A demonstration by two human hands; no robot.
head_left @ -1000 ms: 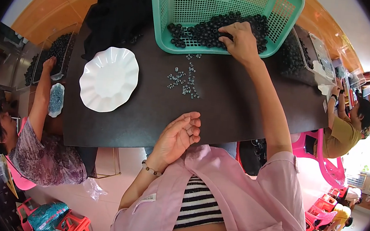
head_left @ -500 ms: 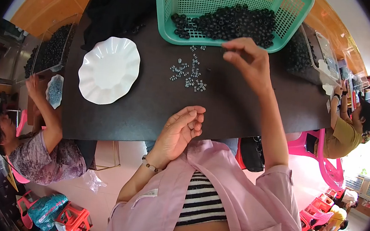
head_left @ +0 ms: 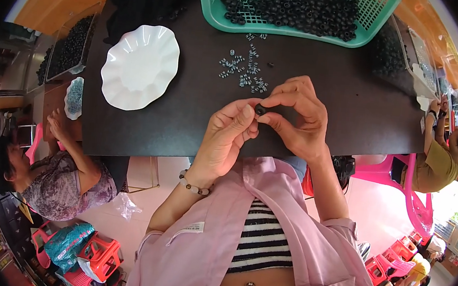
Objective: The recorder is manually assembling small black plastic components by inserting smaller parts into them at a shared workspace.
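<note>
Hands: right (head_left: 301, 122) pinches black bead (head_left: 260, 109), left's (head_left: 225, 140) grip unclear | dark tabletop (head_left: 186, 128) | pinkish floor (head_left: 367, 211), red stool (head_left: 104, 247)

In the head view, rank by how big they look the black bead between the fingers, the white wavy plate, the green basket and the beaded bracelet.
1. Green basket, even cut off at the top
2. White wavy plate
3. Beaded bracelet
4. Black bead

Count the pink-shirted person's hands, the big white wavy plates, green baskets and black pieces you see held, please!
Hands: 2 (left hand, right hand)
Big white plate: 1
Green basket: 1
Held black piece: 1
Total: 5
</note>
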